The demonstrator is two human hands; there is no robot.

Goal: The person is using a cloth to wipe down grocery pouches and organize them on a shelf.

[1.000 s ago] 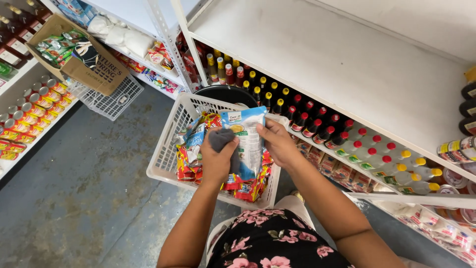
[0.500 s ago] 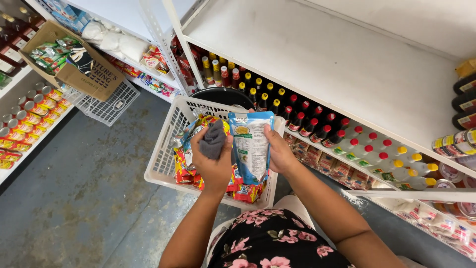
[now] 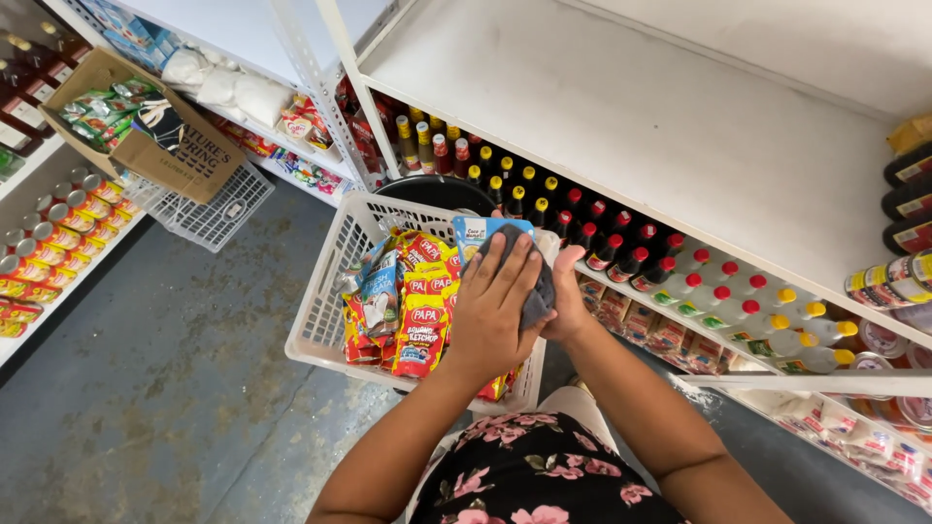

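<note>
The left hand (image 3: 490,311) lies flat on a grey cloth (image 3: 529,281), fingers (image 3: 505,267) spread and nearly straight, pressing the cloth against a pouch (image 3: 478,233) with a light blue top. The pouch stands upright, its long axis running from the hands up toward the shelf, top edge pointing away from the person. Only this top part shows — the rest is hidden behind the hand and cloth. The right hand (image 3: 566,306) is behind the pouch at its right side; its thumb comes around the edge, so it holds the pouch, but how the other fingers close I cannot tell.

The pouch is held over the near right corner of a white basket (image 3: 325,311), which is full of red and yellow sachets (image 3: 422,320) standing on end. Beyond the basket there is a black bucket (image 3: 437,192), and bottles (image 3: 621,257) with red and yellow caps stand in rows on the low shelf (image 3: 777,383) at the right. A cardboard box (image 3: 146,131) sits farther left.

Compared with half a second before, the left hand has moved from the left side of the pouch onto its front, and the cloth now covers most of the face that showed clear earlier. The pouch stays upright in the same place over the basket.
</note>
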